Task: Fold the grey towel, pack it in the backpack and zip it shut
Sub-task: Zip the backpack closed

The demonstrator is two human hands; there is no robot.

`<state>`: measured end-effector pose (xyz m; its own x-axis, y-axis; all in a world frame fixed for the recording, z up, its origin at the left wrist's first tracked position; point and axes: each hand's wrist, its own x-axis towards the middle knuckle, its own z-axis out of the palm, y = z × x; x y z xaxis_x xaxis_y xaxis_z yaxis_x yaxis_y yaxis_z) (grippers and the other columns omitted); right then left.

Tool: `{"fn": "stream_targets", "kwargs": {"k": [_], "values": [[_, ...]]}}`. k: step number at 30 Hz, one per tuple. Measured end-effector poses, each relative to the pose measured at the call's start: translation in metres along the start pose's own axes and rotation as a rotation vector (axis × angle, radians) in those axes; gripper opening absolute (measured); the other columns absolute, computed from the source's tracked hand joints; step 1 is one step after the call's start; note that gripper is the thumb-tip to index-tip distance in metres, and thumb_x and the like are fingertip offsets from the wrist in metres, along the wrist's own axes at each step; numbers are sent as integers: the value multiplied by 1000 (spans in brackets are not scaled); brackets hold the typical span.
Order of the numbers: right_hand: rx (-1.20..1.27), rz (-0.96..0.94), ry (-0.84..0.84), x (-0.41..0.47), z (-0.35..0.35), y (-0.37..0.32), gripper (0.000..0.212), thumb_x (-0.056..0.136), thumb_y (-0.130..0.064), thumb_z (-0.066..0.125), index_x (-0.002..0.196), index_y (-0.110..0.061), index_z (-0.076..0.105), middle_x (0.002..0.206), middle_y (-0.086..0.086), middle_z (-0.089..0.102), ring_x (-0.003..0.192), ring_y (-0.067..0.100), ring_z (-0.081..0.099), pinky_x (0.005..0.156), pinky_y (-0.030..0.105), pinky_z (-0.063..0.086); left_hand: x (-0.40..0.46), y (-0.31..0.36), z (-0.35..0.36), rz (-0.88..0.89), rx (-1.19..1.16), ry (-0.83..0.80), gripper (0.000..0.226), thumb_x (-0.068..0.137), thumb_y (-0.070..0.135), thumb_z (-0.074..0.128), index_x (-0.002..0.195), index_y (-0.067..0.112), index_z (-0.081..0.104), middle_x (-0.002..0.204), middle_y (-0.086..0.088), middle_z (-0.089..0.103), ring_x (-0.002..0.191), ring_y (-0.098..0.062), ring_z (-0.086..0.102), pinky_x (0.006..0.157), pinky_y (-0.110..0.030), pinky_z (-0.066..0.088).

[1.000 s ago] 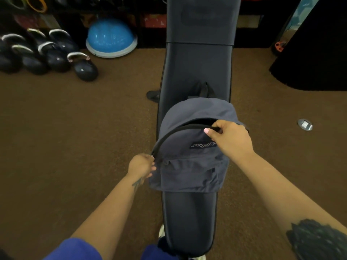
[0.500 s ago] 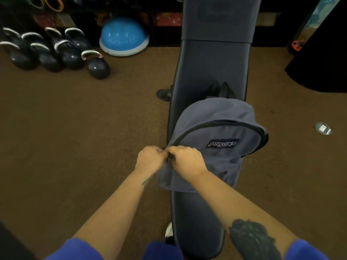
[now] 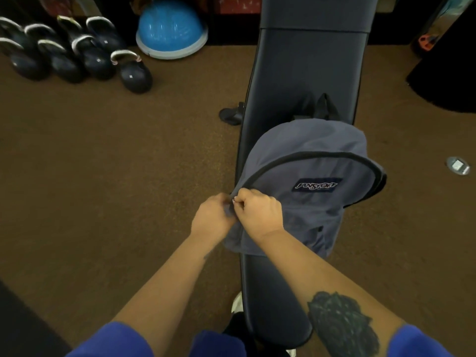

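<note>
Grey backpack [image 3: 309, 202] labelled "JANSPORT", left hand [image 3: 212, 219] and right hand [image 3: 260, 212] pinching, seemingly, its zipper end

Matt cloth backpack [image 3: 316, 202], smooth padded bench [image 3: 304, 81]

A backpack [image 3: 306, 186] lies on the bench [image 3: 306, 78], which runs away from the viewer across the floor [image 3: 103, 176]. Both hands meet at the backpack's near left corner, left hand [image 3: 212, 219] just left of right hand [image 3: 260, 212]. Kettlebells [image 3: 77, 52] cluster on the floor far left, a dome [image 3: 171, 30] just right of them.
</note>
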<state>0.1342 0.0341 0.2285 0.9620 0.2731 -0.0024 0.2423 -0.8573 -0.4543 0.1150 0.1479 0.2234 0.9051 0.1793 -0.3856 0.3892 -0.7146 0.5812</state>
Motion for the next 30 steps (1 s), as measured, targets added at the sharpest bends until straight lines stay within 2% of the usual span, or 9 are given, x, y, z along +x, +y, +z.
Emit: {"fn": "stream_targets", "kwargs": {"k": [2,4,6,11,16,19,23,26,30], "values": [[-5,-1,27,-1,1,-3,13,82,-23,67,77,-11,64,76,12,68,61,34,65,52,32,44,3,2,7,50,72,98,20,88,20,51,103,15,64,101,-11,67,92,-30,64,66,-28,42],[-27,-15,33,0,2,-2,21,65,-21,81,61,-14,61,56,6,63,40,28,59,41,26,42,7,4,10,70,147,148,20,90,17,49,101,13,65,98,-13,68,90,-32,64,63,-29,42],[-62,-48,70,1,3,2,27,57,-19,85,54,-17,58,47,2,58,33,25,53,41,23,42,10,7,12,77,204,148,19,91,18,48,99,12,64,95,-12,68,87,-32,64,62,-30,41],[-67,-58,205,3,-1,6,20,71,-19,61,53,-17,54,45,0,56,38,23,51,48,24,38,15,7,10,37,243,88,20,90,24,52,101,11,64,90,-11,68,84,-30,65,67,-35,53],[-3,-17,329,1,-6,11,21,76,-22,56,55,-17,54,48,-1,56,43,20,51,57,29,33,18,9,5,10,241,57,19,89,30,57,97,14,64,79,-3,60,71,-20,57,60,-31,44],[62,8,370,-2,-12,11,23,78,-24,55,56,-15,54,49,-1,57,43,21,50,59,28,33,18,12,4,6,231,32,20,87,30,59,96,13,64,79,-2,58,71,-17,55,60,-29,42],[214,132,293,-6,-20,8,11,79,-18,65,70,-14,61,60,-2,64,50,17,46,66,28,41,16,11,2,105,-11,-8,18,87,23,62,101,11,65,86,0,60,84,-17,60,68,-26,42],[267,161,193,-8,-21,7,5,84,-17,63,82,-12,62,70,2,67,59,12,41,75,29,38,13,11,2,174,-219,69,19,89,20,59,107,14,65,97,0,66,91,-11,61,79,-24,48],[268,181,213,-10,-16,5,10,88,-19,61,84,-10,62,72,5,67,61,18,43,75,30,37,11,14,2,196,-340,122,10,92,17,54,92,17,64,83,5,64,77,-2,57,69,-16,43]]}}
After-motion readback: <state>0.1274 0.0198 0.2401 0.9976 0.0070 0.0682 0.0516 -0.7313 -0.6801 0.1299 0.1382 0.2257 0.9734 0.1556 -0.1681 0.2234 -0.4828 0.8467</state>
